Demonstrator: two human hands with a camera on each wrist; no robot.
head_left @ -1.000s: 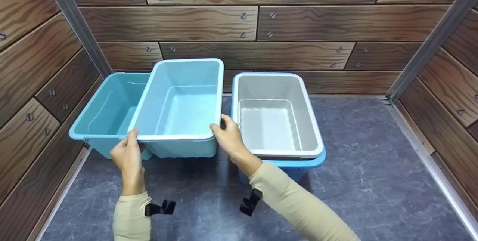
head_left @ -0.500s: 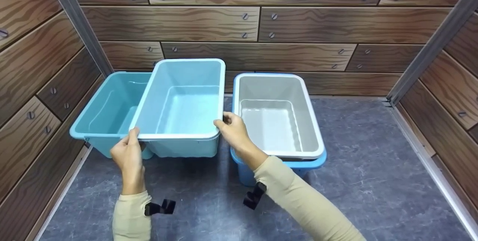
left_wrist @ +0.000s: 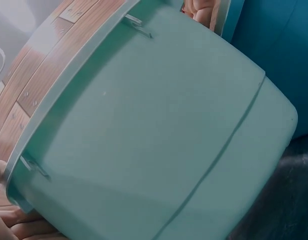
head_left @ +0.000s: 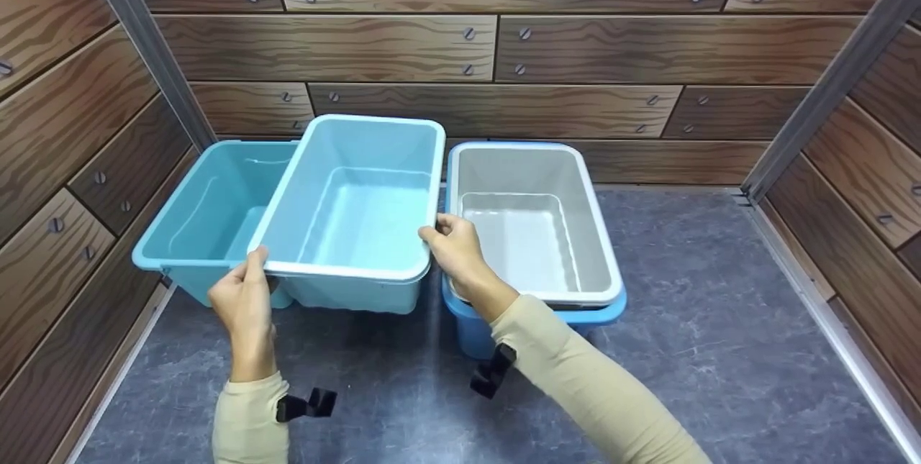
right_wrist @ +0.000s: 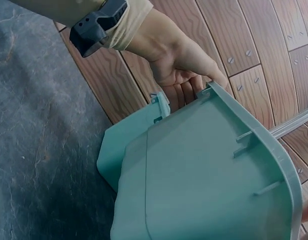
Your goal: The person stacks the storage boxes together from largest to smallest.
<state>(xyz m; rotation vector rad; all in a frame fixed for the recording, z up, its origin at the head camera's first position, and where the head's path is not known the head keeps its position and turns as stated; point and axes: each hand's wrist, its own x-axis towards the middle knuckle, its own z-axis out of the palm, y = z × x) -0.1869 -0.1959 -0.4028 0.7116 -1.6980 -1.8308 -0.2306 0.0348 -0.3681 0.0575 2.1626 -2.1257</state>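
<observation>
Both hands hold a light blue plastic bin point(head_left: 367, 219) by its rim, raised above the floor. My left hand point(head_left: 246, 298) grips the near left corner, thumb over the rim; in the left wrist view, fingers point(left_wrist: 28, 227) curl beneath it. At the near right corner, my right hand point(head_left: 460, 252) pinches the rim; the right wrist view shows the thumb on top and fingers tucked under. To the left, a teal bin point(head_left: 216, 198) is partly covered by the held bin. On the right, a grey bin point(head_left: 518, 248) nests inside a blue bin point(head_left: 604, 314).
Dark marbled floor point(head_left: 719, 320) spreads in front and to the right. Wood-patterned walls point(head_left: 575, 47) close the space at the back and sides, with metal posts point(head_left: 820, 75) at the corners.
The held light blue bin has shifted slightly right and turned a little, its near right corner lower. My right hand has moved with it. The other bins have stayed put.
</observation>
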